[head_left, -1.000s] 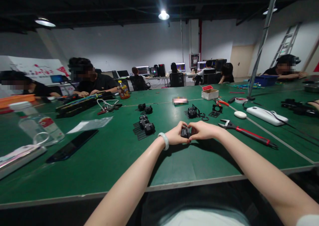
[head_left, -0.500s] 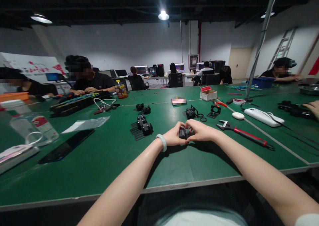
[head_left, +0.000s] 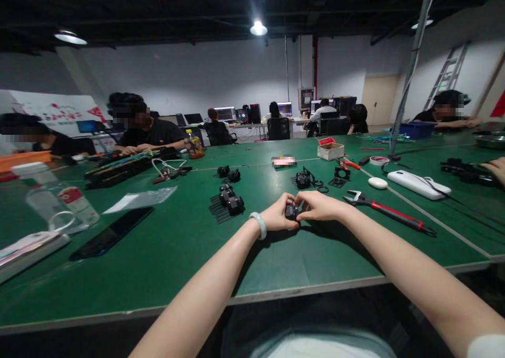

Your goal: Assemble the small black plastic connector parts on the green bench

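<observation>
Clock directions run from the part (head_left: 291, 211), which sits between the two hands above the near-middle of the bench (head_left: 158, 274); whether it touches the bench I cannot tell. The left hand (head_left: 278, 214) grips it from 9 o'clock, thumb and fingers closed around it. The right hand (head_left: 317, 206) curls in from 3 o'clock with its fingertips at the part's edge; whether they grip I cannot tell.

At 1 o'clock stands an open box (head_left: 330, 151), white with a red flap; its inside is out of sight. At 10 o'clock a yellow-capped bottle (head_left: 194, 145) holds amber drink. Far out at 9 o'clock stands a clear jug (head_left: 73, 200) with a white cap and a label; its fill is unclear. A clear bag (head_left: 150, 196) lies flat nearer in, with something white at its left end. At 2 o'clock is a blue bin (head_left: 417, 130), coloured cables (head_left: 384, 138) beside it. A wrench (head_left: 394, 214) lies at 3.
</observation>
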Available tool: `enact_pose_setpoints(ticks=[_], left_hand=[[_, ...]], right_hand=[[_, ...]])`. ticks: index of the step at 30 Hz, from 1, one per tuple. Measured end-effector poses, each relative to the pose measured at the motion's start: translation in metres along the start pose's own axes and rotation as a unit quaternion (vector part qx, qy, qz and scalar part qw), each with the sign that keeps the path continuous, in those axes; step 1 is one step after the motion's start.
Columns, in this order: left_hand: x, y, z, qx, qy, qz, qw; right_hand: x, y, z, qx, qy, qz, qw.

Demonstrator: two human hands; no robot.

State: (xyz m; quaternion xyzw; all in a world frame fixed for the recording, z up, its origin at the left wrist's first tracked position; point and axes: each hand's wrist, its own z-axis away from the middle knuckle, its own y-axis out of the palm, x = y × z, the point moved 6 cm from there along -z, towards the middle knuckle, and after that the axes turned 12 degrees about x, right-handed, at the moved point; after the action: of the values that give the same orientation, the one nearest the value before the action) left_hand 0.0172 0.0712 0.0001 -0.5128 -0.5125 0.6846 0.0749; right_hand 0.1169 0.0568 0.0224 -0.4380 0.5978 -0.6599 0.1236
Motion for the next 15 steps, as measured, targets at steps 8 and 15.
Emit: enact_pose_setpoints(ticks=[8,15], left_hand=[[-0.009,-0.004,0.0,-0.035,-0.012,-0.075,0.996],[-0.016,-0.009,0.003,-0.053,-0.025,-0.165,0.985]], right_hand=[[-0.002,-0.001,-0.002,0.003,0.0,0.017,1.0],[-0.002,-0.001,-0.004,0.005,-0.013,0.004,1.0]])
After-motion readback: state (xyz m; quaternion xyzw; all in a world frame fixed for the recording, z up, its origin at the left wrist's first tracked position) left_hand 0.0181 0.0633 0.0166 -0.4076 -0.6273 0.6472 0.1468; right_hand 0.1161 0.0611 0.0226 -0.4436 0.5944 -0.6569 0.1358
